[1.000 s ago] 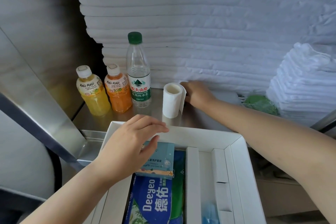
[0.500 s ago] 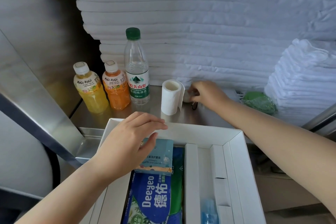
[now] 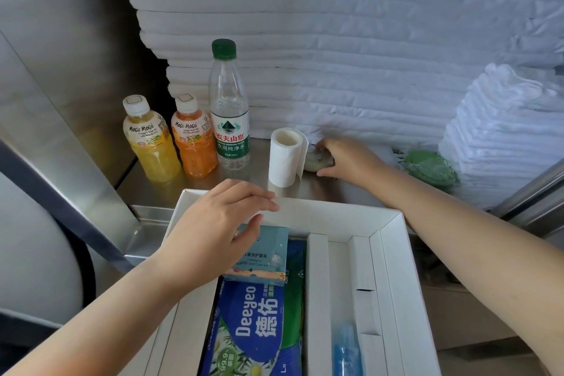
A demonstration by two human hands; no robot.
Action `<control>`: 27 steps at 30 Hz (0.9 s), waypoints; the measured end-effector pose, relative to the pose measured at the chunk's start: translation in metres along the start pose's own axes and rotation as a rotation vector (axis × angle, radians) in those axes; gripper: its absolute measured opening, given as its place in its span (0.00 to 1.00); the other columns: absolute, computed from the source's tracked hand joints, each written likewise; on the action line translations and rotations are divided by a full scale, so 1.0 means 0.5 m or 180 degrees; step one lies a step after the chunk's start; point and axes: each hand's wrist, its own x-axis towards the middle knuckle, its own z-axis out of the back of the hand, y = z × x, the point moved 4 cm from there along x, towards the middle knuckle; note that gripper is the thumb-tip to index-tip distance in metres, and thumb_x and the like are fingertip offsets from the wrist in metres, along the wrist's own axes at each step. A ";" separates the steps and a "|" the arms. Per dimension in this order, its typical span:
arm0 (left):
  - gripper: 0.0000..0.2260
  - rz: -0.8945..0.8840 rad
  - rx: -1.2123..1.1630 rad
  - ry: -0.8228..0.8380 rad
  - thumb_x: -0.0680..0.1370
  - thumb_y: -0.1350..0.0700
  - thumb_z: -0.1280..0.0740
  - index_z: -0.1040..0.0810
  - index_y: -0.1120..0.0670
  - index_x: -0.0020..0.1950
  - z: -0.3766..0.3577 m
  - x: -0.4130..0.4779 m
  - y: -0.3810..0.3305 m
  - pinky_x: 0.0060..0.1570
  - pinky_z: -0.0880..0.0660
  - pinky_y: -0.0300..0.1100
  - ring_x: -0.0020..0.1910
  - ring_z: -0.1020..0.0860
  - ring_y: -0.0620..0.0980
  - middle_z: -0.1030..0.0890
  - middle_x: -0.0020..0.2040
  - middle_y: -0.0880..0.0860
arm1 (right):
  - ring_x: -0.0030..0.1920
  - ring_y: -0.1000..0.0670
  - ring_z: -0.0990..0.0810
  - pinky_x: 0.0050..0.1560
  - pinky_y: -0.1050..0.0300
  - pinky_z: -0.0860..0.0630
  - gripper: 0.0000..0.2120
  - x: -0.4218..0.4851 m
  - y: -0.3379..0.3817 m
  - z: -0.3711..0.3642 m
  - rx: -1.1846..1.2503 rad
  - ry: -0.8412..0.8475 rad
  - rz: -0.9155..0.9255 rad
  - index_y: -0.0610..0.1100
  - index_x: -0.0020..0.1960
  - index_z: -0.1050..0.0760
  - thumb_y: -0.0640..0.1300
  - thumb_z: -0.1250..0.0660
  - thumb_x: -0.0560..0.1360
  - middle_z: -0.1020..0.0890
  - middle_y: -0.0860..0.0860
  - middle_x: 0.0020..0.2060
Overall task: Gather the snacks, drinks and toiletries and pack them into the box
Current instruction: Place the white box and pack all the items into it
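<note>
Right grip (image 3: pixel 348 159) has closed round the snack (image 3: pixel 318 159) beside the roll (image 3: pixel 285 157).
Fingers pinch the snack; the box (image 3: pixel 335 213) lies just nearward and left of the grip.

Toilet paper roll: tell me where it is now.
In the head view the toilet paper roll stands upright on the steel shelf, just right of the water bottle and left of the right hand, behind the box's far rim.

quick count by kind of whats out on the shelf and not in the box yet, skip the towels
Juice bottles: 2, the yellow juice and the orange juice
Water bottle: 1
Paper roll: 1
Wrapped round packets: 2, the pale packet gripped by the right hand and the green packet
Total: 6
</note>
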 end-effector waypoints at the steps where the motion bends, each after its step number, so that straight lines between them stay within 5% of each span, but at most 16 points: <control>1: 0.13 -0.0003 0.0003 -0.0002 0.76 0.54 0.40 0.20 0.49 0.56 0.000 0.000 0.001 0.50 0.34 0.27 0.57 0.31 0.39 0.22 0.57 0.43 | 0.58 0.45 0.25 0.49 0.56 0.31 0.30 -0.001 -0.002 0.000 -0.0026 -0.0005 0.0016 0.42 0.66 0.29 0.50 0.25 0.68 0.23 0.45 0.59; 8: 0.12 -0.0092 0.0050 -0.0095 0.75 0.55 0.38 0.20 0.51 0.56 0.007 0.005 0.001 0.52 0.34 0.31 0.56 0.29 0.41 0.22 0.56 0.45 | 0.62 0.45 0.30 0.59 0.50 0.31 0.28 -0.046 -0.005 0.035 -0.0083 -0.0176 0.0231 0.41 0.64 0.27 0.46 0.25 0.67 0.26 0.45 0.59; 16: 0.15 -0.0184 0.0286 0.0009 0.75 0.52 0.38 0.22 0.52 0.60 0.011 0.008 -0.026 0.52 0.29 0.40 0.55 0.25 0.49 0.21 0.55 0.49 | 0.58 0.51 0.27 0.59 0.66 0.36 0.27 -0.201 0.020 0.162 0.0392 -0.1258 0.0535 0.43 0.64 0.26 0.43 0.23 0.66 0.25 0.49 0.58; 23: 0.21 -0.0108 -0.0219 0.0145 0.76 0.43 0.42 0.29 0.49 0.66 0.009 0.022 -0.089 0.53 0.31 0.35 0.57 0.27 0.41 0.24 0.57 0.43 | 0.60 0.67 0.29 0.62 0.73 0.36 0.28 -0.307 0.082 0.191 0.0890 -0.0738 0.0802 0.52 0.67 0.29 0.48 0.27 0.68 0.27 0.62 0.61; 27: 0.27 0.0328 -0.1293 0.0347 0.71 0.35 0.42 0.35 0.44 0.68 -0.008 0.024 -0.106 0.46 0.25 0.30 0.50 0.25 0.34 0.24 0.51 0.37 | 0.61 0.62 0.28 0.64 0.72 0.37 0.29 -0.334 0.118 0.167 0.0690 -0.0445 0.1182 0.47 0.67 0.28 0.50 0.28 0.67 0.24 0.56 0.61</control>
